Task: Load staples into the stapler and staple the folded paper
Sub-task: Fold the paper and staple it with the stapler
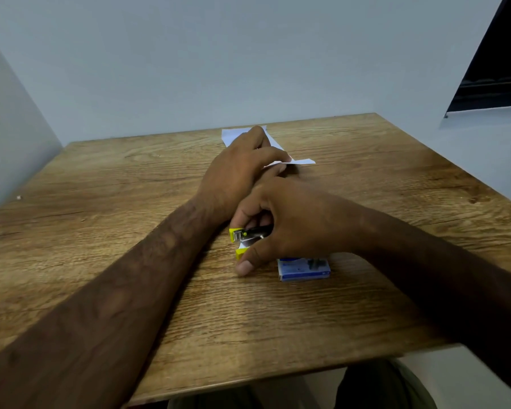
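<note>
Stapler (248, 237) gripped in the right hand (292, 219), low at the middle of the wooden table (101, 202).

Looks small, stiff and light, with smooth metal that probably slips a little; better to take by the yellow plastic ends and sides, as here, with fingers curled over the top and thumb low on the near side. Seems to gape at the front, though mostly hidden. Sits just beside the blue staple box (304, 268). Farther back, left hand (239, 169) pinches the folded paper (303, 162): thin, soft, easy to crease, so likely needs holding close to the edge.
</note>
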Available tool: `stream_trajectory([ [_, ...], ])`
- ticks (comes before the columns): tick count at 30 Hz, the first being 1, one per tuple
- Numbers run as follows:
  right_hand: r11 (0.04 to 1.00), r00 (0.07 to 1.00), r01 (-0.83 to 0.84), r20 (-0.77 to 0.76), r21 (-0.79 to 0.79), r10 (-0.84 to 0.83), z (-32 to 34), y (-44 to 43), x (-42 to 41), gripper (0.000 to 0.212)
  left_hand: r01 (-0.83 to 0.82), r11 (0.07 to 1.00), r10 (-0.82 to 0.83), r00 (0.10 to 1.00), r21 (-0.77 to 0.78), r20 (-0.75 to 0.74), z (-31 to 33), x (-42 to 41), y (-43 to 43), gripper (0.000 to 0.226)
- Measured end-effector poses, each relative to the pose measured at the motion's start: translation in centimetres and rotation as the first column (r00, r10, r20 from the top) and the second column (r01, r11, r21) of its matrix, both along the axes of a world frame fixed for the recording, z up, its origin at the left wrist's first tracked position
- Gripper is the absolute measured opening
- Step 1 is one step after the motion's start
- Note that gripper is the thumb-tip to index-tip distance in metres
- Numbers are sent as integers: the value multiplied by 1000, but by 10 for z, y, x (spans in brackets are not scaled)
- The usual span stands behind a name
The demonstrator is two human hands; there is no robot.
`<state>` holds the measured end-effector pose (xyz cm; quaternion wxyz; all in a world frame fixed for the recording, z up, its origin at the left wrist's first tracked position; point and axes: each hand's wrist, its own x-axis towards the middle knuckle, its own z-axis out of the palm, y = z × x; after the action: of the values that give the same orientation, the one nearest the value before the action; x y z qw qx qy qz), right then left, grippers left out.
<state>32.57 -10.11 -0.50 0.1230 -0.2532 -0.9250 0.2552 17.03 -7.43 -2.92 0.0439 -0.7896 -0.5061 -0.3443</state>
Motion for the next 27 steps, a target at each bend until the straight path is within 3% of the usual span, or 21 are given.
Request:
stream_trajectory([
  [9, 994, 994, -101, 25, -45, 102, 1, -16, -10, 47, 0, 1000, 0, 999, -12, 38, -2, -3, 2, 25],
  [12, 999, 998, -19, -53, -44, 17, 13, -3, 3, 43, -17, 1000, 16, 999, -25, -36, 0, -3, 1, 20],
  [15, 964, 948, 228, -258, 135, -188, 23, 28, 29, 14, -19, 1000, 19, 999, 20, -28, 1, -2, -1, 9],
  [18, 827, 903, 431, -165, 361, -398, 18, 58, 52, 22, -26, 998, 27, 999, 66, -22, 0, -2, 0, 19],
  [21, 800, 906, 399, -56, 447, -420, 0, 67, 57, 33, -9, 997, 10, 1000, 73, -11, 0, -1, -1, 19],
  [27, 726, 912, 403, -179, 557, -369, -10, 68, 50, 17, 26, 997, -26, 1000, 79, 0, 0, 0, -3, 20],
])
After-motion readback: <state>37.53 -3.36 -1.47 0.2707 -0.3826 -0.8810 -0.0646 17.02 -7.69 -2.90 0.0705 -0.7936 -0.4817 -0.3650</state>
